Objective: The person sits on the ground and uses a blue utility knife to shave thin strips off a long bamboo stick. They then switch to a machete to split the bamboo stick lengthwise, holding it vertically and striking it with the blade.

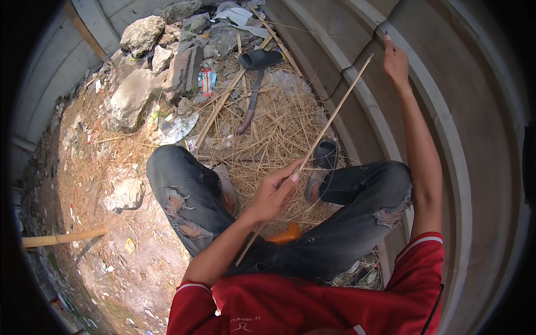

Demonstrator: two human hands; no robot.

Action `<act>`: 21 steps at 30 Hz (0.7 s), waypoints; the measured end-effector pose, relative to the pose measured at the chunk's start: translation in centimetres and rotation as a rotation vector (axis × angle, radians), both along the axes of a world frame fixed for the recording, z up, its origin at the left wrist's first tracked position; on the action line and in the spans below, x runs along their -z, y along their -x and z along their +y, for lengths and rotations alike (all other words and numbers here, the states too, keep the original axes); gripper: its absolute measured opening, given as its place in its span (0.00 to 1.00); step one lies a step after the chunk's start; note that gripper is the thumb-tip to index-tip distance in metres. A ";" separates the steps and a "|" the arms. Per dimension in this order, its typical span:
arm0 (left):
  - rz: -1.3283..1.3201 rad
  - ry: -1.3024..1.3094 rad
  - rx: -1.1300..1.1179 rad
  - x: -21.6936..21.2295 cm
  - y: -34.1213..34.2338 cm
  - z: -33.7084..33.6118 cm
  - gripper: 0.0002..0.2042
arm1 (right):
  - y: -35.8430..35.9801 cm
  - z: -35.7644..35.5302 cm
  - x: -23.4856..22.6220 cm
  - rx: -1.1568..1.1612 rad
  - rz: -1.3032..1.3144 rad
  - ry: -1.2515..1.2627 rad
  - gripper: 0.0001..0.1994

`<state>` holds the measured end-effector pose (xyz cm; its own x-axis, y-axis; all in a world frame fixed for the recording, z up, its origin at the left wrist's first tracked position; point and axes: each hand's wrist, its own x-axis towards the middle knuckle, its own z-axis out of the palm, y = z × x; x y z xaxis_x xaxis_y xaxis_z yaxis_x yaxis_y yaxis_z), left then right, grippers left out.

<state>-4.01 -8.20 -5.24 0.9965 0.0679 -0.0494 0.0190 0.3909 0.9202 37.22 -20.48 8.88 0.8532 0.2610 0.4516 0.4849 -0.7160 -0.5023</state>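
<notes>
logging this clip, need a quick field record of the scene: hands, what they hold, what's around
setting: outdoor ground strewn with dry yellow straw, beside a grey ridged wall
posture: seated, knees bent, in torn grey jeans and a red shirt
left hand: grips a long thin pale bamboo strip near its lower part
right hand: raised against the wall, away from the strip's upper tip
nearby: pile of grey rocks, black sandal, dark curved blade with a reddish handle, orange object under the legs
</notes>
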 end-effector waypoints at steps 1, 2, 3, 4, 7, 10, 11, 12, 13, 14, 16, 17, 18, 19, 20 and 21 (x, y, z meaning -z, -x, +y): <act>0.047 0.094 -0.038 -0.5 -0.3 0.6 0.26 | 0.9 -0.7 1.0 0.028 0.012 -0.042 0.34; 0.095 0.188 -0.078 -1.1 -0.6 1.0 0.26 | 1.8 -0.8 2.1 -0.029 0.014 -0.075 0.34; 0.080 0.216 -0.102 -1.5 -0.8 1.4 0.26 | 3.1 -0.5 2.4 -0.087 0.081 -0.081 0.33; 0.070 0.243 -0.130 -1.9 -1.0 1.8 0.26 | 4.6 0.1 2.2 -0.148 0.152 -0.088 0.32; 0.021 0.277 -0.155 -2.5 -1.2 2.7 0.25 | 7.9 1.7 1.5 -0.352 0.283 -0.118 0.27; 0.000 0.288 -0.166 -2.8 -1.2 3.2 0.25 | 13.2 3.4 0.5 -0.562 0.307 -0.030 0.27; 0.002 0.278 -0.166 -3.0 -1.4 3.1 0.25 | 15.1 3.8 0.1 -0.627 0.291 0.021 0.27; 0.006 0.258 -0.175 -3.2 -1.3 3.2 0.26 | 16.6 4.5 0.2 -0.702 0.276 0.064 0.27; 0.005 0.266 -0.182 -3.3 -1.3 3.1 0.25 | 17.6 4.9 0.7 -0.795 0.233 0.123 0.27; 0.004 0.273 -0.188 -3.3 -1.4 3.1 0.24 | 18.5 5.3 1.2 -0.886 0.187 0.182 0.27; 0.017 0.314 -0.208 -3.3 -1.5 3.1 0.22 | 20.8 5.6 1.4 -0.948 0.175 0.435 0.25; 0.032 0.345 -0.224 -3.2 -1.5 3.2 0.21 | 22.1 5.6 2.3 -0.987 0.178 0.422 0.25; 0.048 0.379 -0.230 -3.1 -1.6 3.1 0.21 | 23.1 5.2 3.8 -1.016 0.182 0.411 0.25; 0.043 0.396 -0.219 -2.7 -1.4 3.4 0.20 | 23.7 5.3 4.4 -1.053 0.184 0.397 0.25; 0.038 0.412 -0.206 -2.2 -1.2 3.7 0.19 | 23.6 5.4 4.4 -1.024 0.154 0.450 0.25; 0.038 0.423 -0.195 -2.2 -1.0 3.9 0.19 | 23.5 5.6 4.2 -0.997 0.128 0.495 0.26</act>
